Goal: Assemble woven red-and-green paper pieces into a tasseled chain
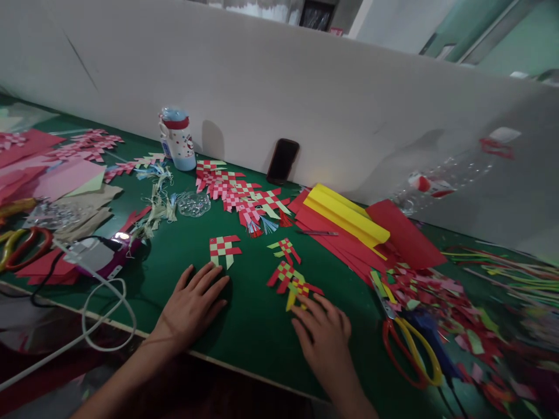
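My left hand [196,299] lies flat on the green table, fingers stretched out. Just beyond its fingertips is a woven paper fish [224,249] in red and pale green. My right hand [322,326] rests with spread fingers, their tips at a small red and yellow woven paper fish [301,287]. Touching that one is a red and light green paper fish [283,274], and a smaller paper fish [286,250] lies farther back. A row of finished woven fish [236,192], some with tassels, stretches along the wall side.
Scissors [410,349] lie among paper scraps [454,314] at right. Yellow paper [345,215] covers red sheets [332,244]. A phone [283,161] leans on the wall near a bottle [180,142]. At left are a white cable [87,331], a purple device [109,262] and other scissors [32,247].
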